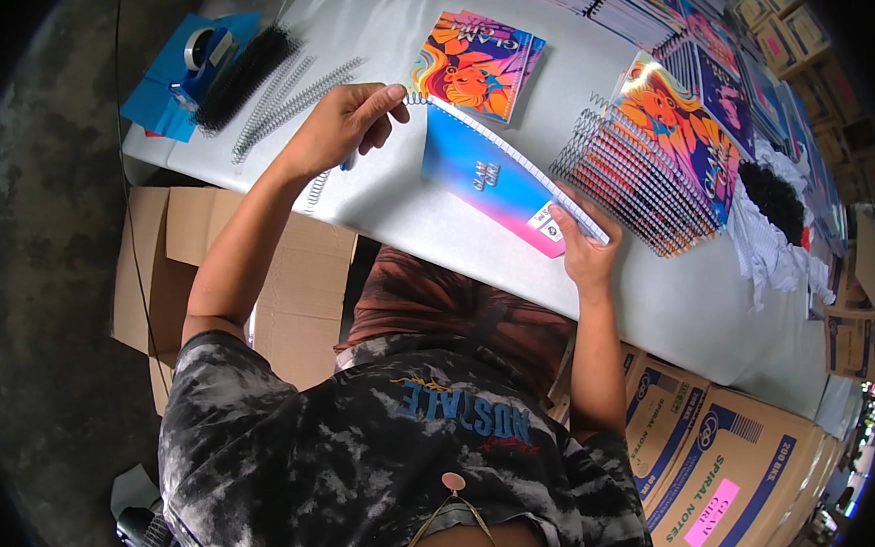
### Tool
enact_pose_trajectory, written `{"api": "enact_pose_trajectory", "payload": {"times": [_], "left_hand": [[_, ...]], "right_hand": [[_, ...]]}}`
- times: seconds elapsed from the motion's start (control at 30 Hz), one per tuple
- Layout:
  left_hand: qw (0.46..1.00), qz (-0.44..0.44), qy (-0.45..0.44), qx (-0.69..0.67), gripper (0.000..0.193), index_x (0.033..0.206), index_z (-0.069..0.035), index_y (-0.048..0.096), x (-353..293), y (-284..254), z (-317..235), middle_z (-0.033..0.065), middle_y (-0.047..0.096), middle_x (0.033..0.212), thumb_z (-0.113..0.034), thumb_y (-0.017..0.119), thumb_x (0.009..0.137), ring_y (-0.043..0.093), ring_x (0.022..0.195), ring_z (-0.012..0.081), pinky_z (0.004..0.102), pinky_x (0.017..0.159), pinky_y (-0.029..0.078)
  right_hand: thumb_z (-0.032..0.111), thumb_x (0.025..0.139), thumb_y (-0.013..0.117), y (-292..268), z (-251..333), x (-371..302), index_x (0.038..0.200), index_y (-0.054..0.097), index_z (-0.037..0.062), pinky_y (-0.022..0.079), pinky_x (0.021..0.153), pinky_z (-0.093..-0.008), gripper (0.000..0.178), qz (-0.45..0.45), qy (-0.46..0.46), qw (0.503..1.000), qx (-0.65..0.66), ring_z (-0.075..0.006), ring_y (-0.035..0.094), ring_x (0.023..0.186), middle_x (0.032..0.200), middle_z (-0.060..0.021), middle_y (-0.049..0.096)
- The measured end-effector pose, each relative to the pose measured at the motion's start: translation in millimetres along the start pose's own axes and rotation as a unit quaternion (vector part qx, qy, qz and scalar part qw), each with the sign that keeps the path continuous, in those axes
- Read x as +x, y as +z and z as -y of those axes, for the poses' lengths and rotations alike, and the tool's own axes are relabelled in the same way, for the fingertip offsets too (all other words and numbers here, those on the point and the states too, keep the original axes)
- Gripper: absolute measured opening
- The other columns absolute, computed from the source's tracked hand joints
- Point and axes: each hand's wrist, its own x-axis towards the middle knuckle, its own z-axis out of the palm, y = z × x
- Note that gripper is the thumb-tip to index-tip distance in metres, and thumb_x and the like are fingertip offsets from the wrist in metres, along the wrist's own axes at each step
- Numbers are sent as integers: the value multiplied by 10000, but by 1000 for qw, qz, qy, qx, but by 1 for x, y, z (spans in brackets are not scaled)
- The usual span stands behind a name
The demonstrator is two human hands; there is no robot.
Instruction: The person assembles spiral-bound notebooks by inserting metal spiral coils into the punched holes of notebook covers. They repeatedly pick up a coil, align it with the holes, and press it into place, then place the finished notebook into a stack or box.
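My right hand (585, 244) grips one end of a notebook (479, 166) with a blue-to-pink back cover, holding it tilted above the table. My left hand (356, 123) is closed in a pinch on a metal spiral coil (418, 99) at the notebook's other end, along its punched edge. Something small and blue shows under the left palm; I cannot make out what it is. Just below that hand, another loose coil (316, 194) lies at the table's near edge. Beyond the notebook lies a small pile of notebooks (475, 65) with bright illustrated covers.
Silver coils (293, 94) and a bundle of black coils (249, 76) lie left, near a blue tape dispenser (205, 59). A tall stack of spiral notebooks (654, 166) stands right, beside white cloth (771, 229). Cardboard boxes (735, 482) stand below the table.
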Motion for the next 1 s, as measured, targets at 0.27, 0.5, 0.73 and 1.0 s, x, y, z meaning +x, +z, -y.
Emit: {"api": "enact_pose_trajectory", "payload": {"times": [0.27,0.5,0.73,1.0], "left_hand": [[995,32,84,-41,202,886,-27,595,8,-10,-4,31,586,710,-222,631,844,491,577,62,187,525,398],[880,56,241,406,440,1165,-81,534,8,-9,-36,90,577,1068,-226,673,775,527,945,213,358,882,350],[722,-169,395,542,889,1348,11,264,4,29,-8,257,273,1373,-575,560,749,192,1295,414,518,1034,87],[693,-300,449,477,1103,1360,124,63,5,37,44,330,76,1418,-772,255,748,-70,1330,456,600,969,-174]], "right_hand": [[-37,814,593,-6,0,-2,1043,615,-45,478,728,-227,230,24,10,1000,13,-112,596,845,977,-113,657],[-19,815,590,-6,-2,-10,1056,616,-23,482,657,-237,242,32,123,992,-4,-106,604,752,887,-87,664],[-69,755,557,4,0,-10,1094,606,7,511,734,-292,351,23,-77,988,-132,-230,654,869,1019,-138,647],[-92,729,523,24,12,-24,1091,608,15,510,773,-307,387,20,-96,987,-131,-251,647,904,1014,-142,645]]}}
